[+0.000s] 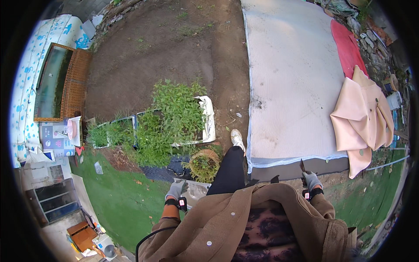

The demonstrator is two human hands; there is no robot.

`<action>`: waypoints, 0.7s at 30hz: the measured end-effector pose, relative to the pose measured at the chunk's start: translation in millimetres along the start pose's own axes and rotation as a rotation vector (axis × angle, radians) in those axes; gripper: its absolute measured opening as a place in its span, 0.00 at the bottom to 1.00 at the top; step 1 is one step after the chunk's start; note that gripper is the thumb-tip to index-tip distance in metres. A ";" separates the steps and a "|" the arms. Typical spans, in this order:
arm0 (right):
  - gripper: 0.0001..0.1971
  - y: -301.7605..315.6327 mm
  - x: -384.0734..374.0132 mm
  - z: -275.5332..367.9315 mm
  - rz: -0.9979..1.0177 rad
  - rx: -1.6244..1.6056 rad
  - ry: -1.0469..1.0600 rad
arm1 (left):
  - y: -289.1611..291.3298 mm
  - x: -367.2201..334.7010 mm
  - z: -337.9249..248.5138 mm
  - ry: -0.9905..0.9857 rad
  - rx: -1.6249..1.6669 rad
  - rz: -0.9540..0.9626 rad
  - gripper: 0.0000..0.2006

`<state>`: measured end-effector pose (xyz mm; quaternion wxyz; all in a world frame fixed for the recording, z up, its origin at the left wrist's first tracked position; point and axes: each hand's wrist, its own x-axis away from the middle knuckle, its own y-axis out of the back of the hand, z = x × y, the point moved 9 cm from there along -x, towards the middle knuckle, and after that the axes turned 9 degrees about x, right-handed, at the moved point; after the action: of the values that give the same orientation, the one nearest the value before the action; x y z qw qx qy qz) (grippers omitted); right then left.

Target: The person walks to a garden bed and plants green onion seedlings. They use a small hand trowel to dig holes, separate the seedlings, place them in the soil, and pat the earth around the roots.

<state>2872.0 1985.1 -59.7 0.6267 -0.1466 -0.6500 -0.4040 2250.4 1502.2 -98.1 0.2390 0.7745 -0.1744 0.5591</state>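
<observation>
My left hand (176, 189), in a grey work glove with a black strap at the wrist, hangs low beside a pale grey flat piece (200, 188). Its fingers look loosely apart, with nothing visible in them. In a matching glove, my right hand (311, 180) is closed around a small tool with a dark pointed blade (302, 166). The blade points away from me, over the dark strip at the near edge of the large pale mat (292, 96). Much of the tool's handle is hidden by the glove. My foot in a white shoe (237, 139) stands beside the mat.
Leafy green plants (176, 105) grow in boxes at left of centre, with a round pot (204, 166) nearer me. Bare soil (144, 56) lies beyond. Folded pink-beige sheets (364, 115) rest on the mat's right edge. A wooden-framed glass cabinet (54, 83) stands far left. Green ground covering (118, 196) spreads nearby.
</observation>
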 end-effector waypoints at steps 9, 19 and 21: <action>0.08 -3.6 21.6 201.4 0.122 0.111 0.091 | -17.7 0.0 -273.4 -0.384 0.235 0.026 0.10; 0.07 -2.9 5.7 459.9 0.143 0.201 0.216 | -46.7 -23.1 -346.7 -0.265 0.328 -0.076 0.11; 0.07 -7.1 -4.6 516.9 0.175 0.258 0.223 | -53.7 -31.5 -379.5 -0.288 0.417 -0.097 0.10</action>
<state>2507.8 2348.5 -8.5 0.7412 -0.0754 -0.6077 -0.2752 1972.3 1761.1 -38.5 0.0734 0.8861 -0.0504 0.4550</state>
